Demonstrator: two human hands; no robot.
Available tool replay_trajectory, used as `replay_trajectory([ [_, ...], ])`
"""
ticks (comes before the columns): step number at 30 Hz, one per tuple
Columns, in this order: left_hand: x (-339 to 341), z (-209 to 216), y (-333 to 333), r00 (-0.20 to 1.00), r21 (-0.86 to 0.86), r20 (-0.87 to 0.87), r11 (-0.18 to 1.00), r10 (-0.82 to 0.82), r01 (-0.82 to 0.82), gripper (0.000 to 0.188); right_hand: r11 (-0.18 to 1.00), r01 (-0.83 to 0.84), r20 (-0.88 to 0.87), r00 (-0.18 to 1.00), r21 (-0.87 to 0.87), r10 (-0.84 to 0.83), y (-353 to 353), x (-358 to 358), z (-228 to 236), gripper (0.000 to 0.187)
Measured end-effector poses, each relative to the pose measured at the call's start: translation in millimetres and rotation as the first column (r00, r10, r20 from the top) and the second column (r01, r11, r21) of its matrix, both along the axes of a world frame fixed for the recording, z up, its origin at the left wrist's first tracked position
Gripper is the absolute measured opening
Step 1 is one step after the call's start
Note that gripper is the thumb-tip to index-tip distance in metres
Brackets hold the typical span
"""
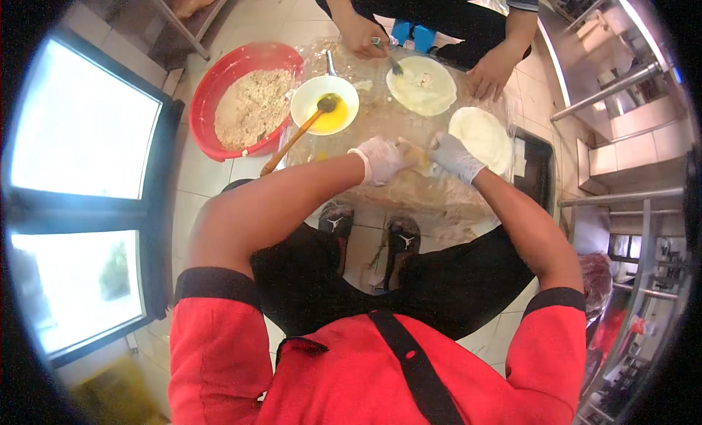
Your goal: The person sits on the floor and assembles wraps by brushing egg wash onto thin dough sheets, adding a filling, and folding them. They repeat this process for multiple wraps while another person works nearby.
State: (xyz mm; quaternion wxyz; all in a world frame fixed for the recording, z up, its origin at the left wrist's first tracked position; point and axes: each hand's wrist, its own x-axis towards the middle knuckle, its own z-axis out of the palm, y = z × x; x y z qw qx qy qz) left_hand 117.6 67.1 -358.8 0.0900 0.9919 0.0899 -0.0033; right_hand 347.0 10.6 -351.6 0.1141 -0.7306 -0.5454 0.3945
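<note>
1. Dough piece [417, 158]: located above the near part of the surface [373, 125], between the two gloved hands. It is pale tan and soft in appearance; its exact outline is blurred.
2. The left grip [382, 160], in a thin whitish glove, pinches the left end of the dough piece.
3. The right grip [455, 158], gloved likewise, has its fingers curled together, pinching the right end.
4. Markings: each dark sandal [403, 238] below the surface carries a white emblem on its strap.
5. Surface covering: clear, wrinkled plastic film [468, 206], glossy and hanging over the near edge.
6. The red basin [199, 114], round and smooth-walled, stands at the left and contains a coarse, crumbly beige mixture [252, 107].
7. The white bowl [300, 111], round and smooth, contains yellow liquid [338, 119]. A spoon [296, 141] with a long wooden handle and a dark, rounded head lies across its near rim.
8. At the far side, a co-worker's hand [363, 38] holds a brush [395, 65] at the edge of a thin, roundish dough sheet [420, 100] bearing a few crumbs.
9. A second dough sheet [479, 138], whiter and oval, lies just beyond the right grip.
</note>
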Motion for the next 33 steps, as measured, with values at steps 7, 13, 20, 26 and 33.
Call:
replay_trajectory([
  [7,-1,13,-4,0.999,-0.022,-0.034,0.999,0.03,-0.031,0.057,0.972,0.18,-0.275,0.937,-0.149,-0.216,1,-18,20,0.017],
  [13,-3,1,-2,1.0,0.053,0.013,0.998,-0.027,0.026,0.058,0.973,0.147,-0.384,0.9,-0.175,-0.205,6,-19,13,0.02],
  [20,-3,6,6,0.994,-0.088,-0.094,0.995,0.047,-0.055,0.065,0.949,0.173,-0.531,0.795,-0.264,-0.293,13,-20,19,0.019],
  [26,3,31,-7,0.994,-0.065,-0.108,0.998,0.01,-0.017,0.076,0.994,0.053,-0.392,0.916,-0.091,-0.084,21,23,-46,0.016],
  [33,-3,-5,-4,0.996,0.033,-0.09,0.999,0.006,-0.003,0.063,0.96,0.16,-0.494,0.831,-0.228,-0.256,16,-11,1,0.016],
])
